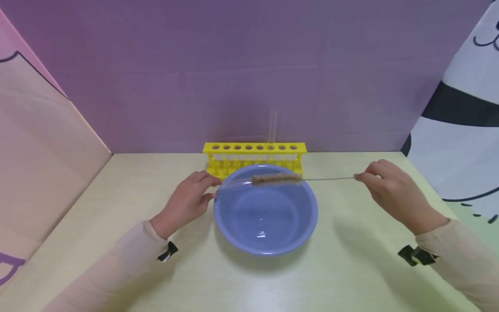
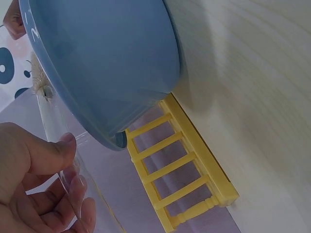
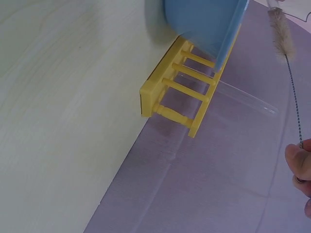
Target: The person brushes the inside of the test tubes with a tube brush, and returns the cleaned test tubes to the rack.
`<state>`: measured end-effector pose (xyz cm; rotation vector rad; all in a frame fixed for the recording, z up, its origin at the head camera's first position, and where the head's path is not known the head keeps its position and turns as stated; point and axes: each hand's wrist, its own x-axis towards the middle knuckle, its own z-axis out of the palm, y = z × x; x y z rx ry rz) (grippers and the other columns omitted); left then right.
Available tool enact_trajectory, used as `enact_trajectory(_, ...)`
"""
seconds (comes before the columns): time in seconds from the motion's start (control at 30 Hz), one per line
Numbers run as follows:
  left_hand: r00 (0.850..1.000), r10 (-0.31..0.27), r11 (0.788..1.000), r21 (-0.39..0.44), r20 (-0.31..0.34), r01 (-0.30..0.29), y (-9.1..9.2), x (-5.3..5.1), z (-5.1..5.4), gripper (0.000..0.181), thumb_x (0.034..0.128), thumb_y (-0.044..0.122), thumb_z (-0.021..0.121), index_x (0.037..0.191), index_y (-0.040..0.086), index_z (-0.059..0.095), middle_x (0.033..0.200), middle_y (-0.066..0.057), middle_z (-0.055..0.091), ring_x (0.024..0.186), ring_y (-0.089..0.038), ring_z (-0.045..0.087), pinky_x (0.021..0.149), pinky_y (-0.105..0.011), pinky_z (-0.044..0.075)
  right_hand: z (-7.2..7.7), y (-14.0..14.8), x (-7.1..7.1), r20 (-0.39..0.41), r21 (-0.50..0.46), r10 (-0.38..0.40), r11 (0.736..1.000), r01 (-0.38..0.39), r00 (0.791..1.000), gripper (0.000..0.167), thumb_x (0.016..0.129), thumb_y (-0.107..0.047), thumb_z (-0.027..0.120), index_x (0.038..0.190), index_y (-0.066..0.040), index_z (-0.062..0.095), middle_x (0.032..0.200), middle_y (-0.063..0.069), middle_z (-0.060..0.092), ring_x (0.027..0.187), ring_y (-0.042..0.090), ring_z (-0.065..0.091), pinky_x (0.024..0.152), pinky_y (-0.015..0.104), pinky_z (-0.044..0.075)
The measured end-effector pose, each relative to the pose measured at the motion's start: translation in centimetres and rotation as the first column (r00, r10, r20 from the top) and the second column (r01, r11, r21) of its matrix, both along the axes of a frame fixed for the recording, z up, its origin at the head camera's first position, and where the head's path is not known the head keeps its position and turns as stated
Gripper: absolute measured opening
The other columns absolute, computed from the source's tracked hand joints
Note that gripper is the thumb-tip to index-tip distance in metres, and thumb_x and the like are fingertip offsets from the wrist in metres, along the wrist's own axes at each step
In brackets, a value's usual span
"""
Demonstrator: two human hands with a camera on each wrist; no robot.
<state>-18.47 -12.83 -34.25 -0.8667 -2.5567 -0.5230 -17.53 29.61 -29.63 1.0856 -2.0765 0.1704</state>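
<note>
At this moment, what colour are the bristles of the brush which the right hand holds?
Light brown; the bristles show best in the head view.

Pale, creased long sleeves (image 1: 117, 264) — small black fittings (image 1: 426, 255) near both cuffs (image 1: 155, 230)

Smooth clear tube (image 2: 54, 119), fuzzy brush (image 1: 277, 179), shiny basin (image 1: 265, 221).
The tube, either glass or clear plastic, is see-through and glossy; a second tube (image 1: 273, 125) looks the same. The brush has rough, matt bristles on a thin handle (image 3: 294, 92) of twisted metal wire. The basin is smooth plastic with bright highlights, and the rack (image 1: 254, 148) is smooth plastic with a softer sheen. The bench (image 1: 117, 195) shows wood grain under a faint gloss. The backdrop (image 1: 249, 65) looks like matt, creased cloth; the sleeves (image 1: 113, 260) are matt cloth.
</note>
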Motion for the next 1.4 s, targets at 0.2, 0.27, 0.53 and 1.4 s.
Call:
enact_trajectory(0.2, 1.0, 0.019, 0.999, -0.026, 0.006, -0.019, 0.3, 0.0, -0.2, 0.032, 0.0744, 0.002, 0.078, 0.104, 0.004, 0.066, 0.099, -0.007, 0.065, 0.091, -0.023, 0.057, 0.077, -0.034, 0.052, 0.5, 0.2, 0.0, 0.016, 0.051, -0.021, 0.998, 0.021, 1.0, 0.041, 0.043, 0.02, 0.079, 0.076, 0.001, 0.064, 0.067, 0.009, 0.051, 0.061, 0.021, 0.047, 0.053, 0.032, 0.043)
enact_trajectory(0.27, 1.0, 0.023, 0.999, -0.029, 0.005, -0.023, 0.4, -0.1, -0.3, 0.032, 0.0741, 0.001, 0.078, 0.104, 0.004, 0.066, 0.099, -0.007, 0.065, 0.09, -0.023, 0.057, 0.077, -0.034, 0.052, 0.6, 0.2, 0.1, 0.027, 0.065, -0.023, 0.998, 0.022, 0.999, 0.041, 0.043, 0.02, 0.08, 0.076, 0.001, 0.065, 0.067, 0.008, 0.051, 0.061, 0.02, 0.048, 0.053, 0.032, 0.044)
enact_trajectory(0.53, 0.999, 0.034, 0.999, -0.018, -0.023, -0.035, 0.6, -0.1, -0.4, 0.033, 0.0736, 0.0, 0.078, 0.103, 0.004, 0.065, 0.099, -0.008, 0.064, 0.09, -0.023, 0.056, 0.076, -0.033, 0.051, 1.1, 0.2, 0.0, 0.074, 0.081, -0.019, 0.997, 0.013, 0.997, 0.029, 0.057, 0.014, 0.08, 0.078, -0.001, 0.067, 0.068, 0.006, 0.053, 0.061, 0.017, 0.049, 0.054, 0.031, 0.045)
enact_trajectory(1.4, 0.986, 0.072, 0.996, -0.035, -0.151, -0.079, 1.5, 0.0, -0.7, 0.033, 0.0716, -0.007, 0.075, 0.101, 0.004, 0.063, 0.093, -0.009, 0.061, 0.083, -0.025, 0.054, 0.07, -0.031, 0.05, 1.7, 0.7, -1.1, 0.26, 0.121, -0.085, 0.991, 0.054, 0.962, 0.034, 0.052, 0.011, 0.083, 0.072, -0.013, 0.068, 0.068, -0.009, 0.057, 0.057, 0.007, 0.055, 0.053, 0.022, 0.047)
